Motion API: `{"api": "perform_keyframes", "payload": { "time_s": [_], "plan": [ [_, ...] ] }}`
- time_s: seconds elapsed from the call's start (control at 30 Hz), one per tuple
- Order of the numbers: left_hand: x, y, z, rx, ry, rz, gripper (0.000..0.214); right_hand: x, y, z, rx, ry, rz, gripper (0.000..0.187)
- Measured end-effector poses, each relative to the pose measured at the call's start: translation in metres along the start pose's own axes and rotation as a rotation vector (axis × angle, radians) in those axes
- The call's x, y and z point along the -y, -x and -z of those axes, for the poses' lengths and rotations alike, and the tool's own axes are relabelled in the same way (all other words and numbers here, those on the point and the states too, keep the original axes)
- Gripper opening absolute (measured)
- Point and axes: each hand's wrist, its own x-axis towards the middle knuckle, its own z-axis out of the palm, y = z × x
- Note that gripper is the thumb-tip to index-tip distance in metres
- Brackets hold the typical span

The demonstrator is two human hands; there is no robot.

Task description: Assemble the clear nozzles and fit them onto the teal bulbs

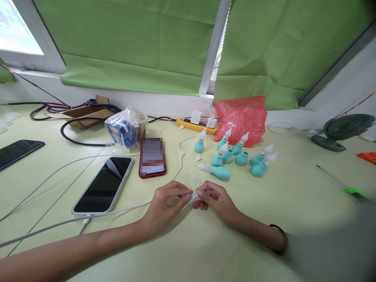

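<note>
In the head view, I see my left hand (166, 201) and right hand (219, 199) pinching a clear plastic piece (195, 197), well forward of the back edge of the worktop (176, 258). A white cable (132, 208) passes behind the left hand; teal bulbs (217, 159) crowd beyond; a red bag (241, 121) and power strip (188, 125) line that edge.

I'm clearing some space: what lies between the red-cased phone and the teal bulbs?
In the head view, a white cable and at least one small translucent tip lie between them.
</note>
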Motion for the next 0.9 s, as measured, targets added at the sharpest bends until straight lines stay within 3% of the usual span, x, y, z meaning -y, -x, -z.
{"api": "perform_keyframes", "payload": {
  "time_s": [0.27,0.5,0.9],
  "plan": [
    [0.0053,-0.0032,-0.0031,0.018,0.080,0.075,0.018,0.0017,0.0002,-0.0036,-0.011,0.024,-0.003,0.028],
    [0.0103,-0.0026,-0.0046,-0.029,0.052,0.267,0.024,0.0018,-0.0012,-0.0078,-0.002,0.033,-0.006,0.027],
    [0.0050,-0.0006,-0.0049,0.005,0.042,0.233,0.024,0.0040,-0.0002,-0.0082,-0.003,0.011,0.009,0.035]
  ]
}}
